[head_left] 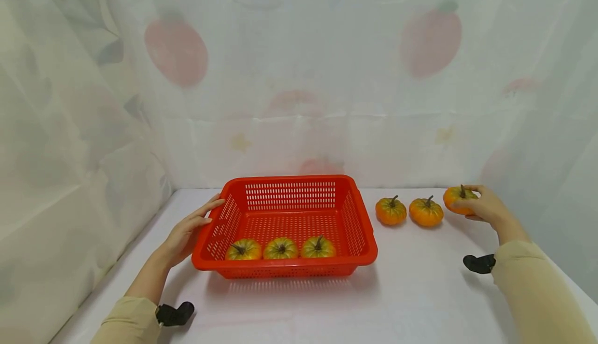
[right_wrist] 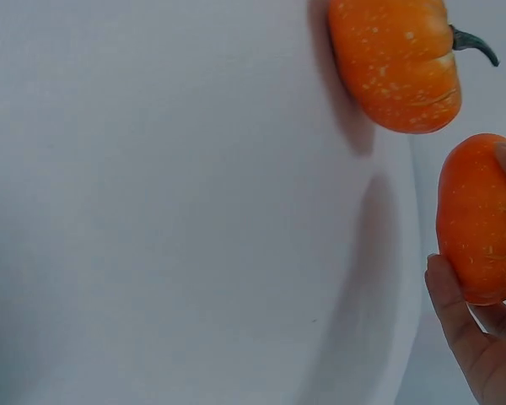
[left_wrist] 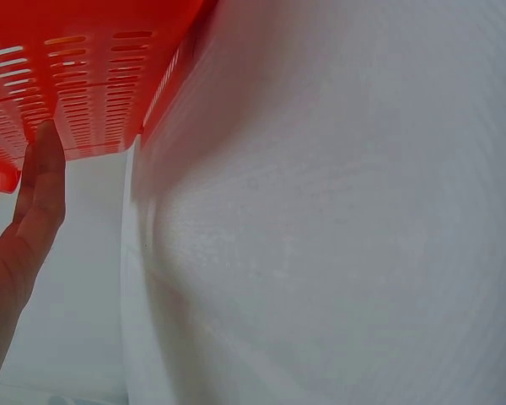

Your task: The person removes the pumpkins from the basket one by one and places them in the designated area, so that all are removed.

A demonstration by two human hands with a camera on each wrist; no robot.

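So from the head camera: the left hand (head_left: 187, 232) lies flat and relaxed against the left wall of the red slotted basket (head_left: 289, 186), fingers straight, not gripping anything. Inside the basket, just right of that hand along the near wall, three small greenish-yellow pumpkins (head_left: 281, 249) sit in a row, touching or nearly so. Way over on the other side, the right hand (head_left: 483, 208) has its fingers curled round an orange mini pumpkin (head_left: 457, 197), which looks slightly lifted off the white bench (head_left: 420, 292), though I can't tell for sure. Just left of that hand, two more orange pumpkins (head_left: 409, 210) sit side by side on the bench, stems up, between the hand and the basket. Both wrists wear beige sleeves with a small black device strapped on. A translucent curtain with a fruit print hangs behind and around the bench.

Left wrist camera: the straight fingers (left_wrist: 42, 181) rest up against the basket's slotted wall (left_wrist: 76, 76), white bench surface beside them.

Right wrist camera: the held pumpkin (right_wrist: 481, 221) is pinched between a fingertip on its upper side and fingers under it. Its nearest neighbour pumpkin (right_wrist: 395, 63) lies close by without touching, dark stem pointing away.
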